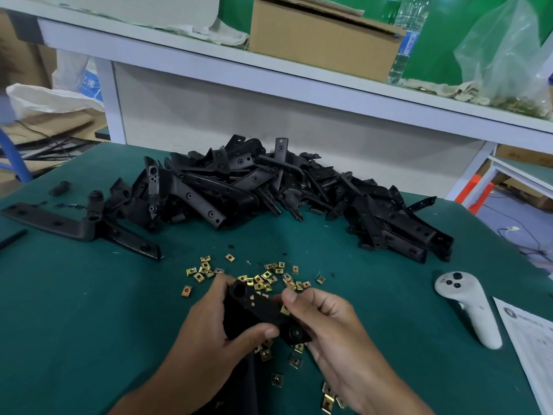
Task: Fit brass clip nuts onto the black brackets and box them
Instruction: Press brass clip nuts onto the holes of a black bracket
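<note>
Fitting step: left hand (209, 322) grips bracket (257, 313) over mat (89, 310); right hand (326, 324) pinches what's prob. a clip nut (285, 310) at its edge. Next: push nut fully on, w/ holes aligned.

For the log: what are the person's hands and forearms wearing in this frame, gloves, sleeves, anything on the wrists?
Nothing is worn that the frame shows. The left hand and right hand are bare, with no gloves, and no rings show on the fingers. Both forearms are uncovered down to the bottom edge of the picture, with no sleeve cuffs, watch or wristband in view. The fingernails are short and plain.
</note>
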Motion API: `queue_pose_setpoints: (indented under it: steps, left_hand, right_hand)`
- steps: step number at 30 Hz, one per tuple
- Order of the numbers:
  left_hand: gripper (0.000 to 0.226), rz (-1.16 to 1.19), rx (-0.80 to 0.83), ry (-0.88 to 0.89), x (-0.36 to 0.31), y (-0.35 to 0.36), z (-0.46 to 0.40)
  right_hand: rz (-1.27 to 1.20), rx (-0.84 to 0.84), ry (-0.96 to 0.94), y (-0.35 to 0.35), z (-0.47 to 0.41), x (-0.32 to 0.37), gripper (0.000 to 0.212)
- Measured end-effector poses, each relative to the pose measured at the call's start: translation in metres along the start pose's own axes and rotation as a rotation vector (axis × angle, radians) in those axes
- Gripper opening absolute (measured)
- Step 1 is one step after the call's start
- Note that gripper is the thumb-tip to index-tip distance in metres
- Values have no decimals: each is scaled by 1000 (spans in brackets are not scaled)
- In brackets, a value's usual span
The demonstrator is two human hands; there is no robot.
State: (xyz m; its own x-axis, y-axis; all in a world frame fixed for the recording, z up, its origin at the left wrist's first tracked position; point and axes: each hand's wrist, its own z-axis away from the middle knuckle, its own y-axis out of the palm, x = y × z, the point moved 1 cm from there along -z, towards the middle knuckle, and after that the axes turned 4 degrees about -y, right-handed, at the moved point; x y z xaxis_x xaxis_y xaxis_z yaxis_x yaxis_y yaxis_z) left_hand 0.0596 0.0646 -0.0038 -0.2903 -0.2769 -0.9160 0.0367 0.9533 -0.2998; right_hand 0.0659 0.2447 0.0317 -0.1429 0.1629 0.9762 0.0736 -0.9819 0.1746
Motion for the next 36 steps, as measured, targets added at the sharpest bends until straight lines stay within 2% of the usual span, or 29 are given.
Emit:
queue_pose_setpoints:
  steps: [3,6,13,16,24,29,33,36]
  left_hand:
    - [54,13,4,-13,1,1,-1]
    - [50,29,25,6,-1,2,0]
    - [47,44,28,14,-4,2,1]
    - [48,45,16,4,-4,2,1]
    - [50,58,13,-14,-4,3,2]
    - [55,54,2,-28,-2,5,1]
    - [57,43,-10,-18,-2,4,1]
    - [56,72,1,-8,-3,3,2]
  right_hand:
    - [74,49,-2,-6,-1,5,24]
    - [143,24,-16,-8,-2,3,33]
    - [75,0,19,-3,-1,-4,32]
    - [39,-37,18,0,0,-9,38]
    - [146,-42,-85,2,5,1,29]
    - [30,-54,-43,6,6,-7,30]
    - [30,-99,-124,8,9,-6,25]
    - [123,-30,-143,2,9,1,28]
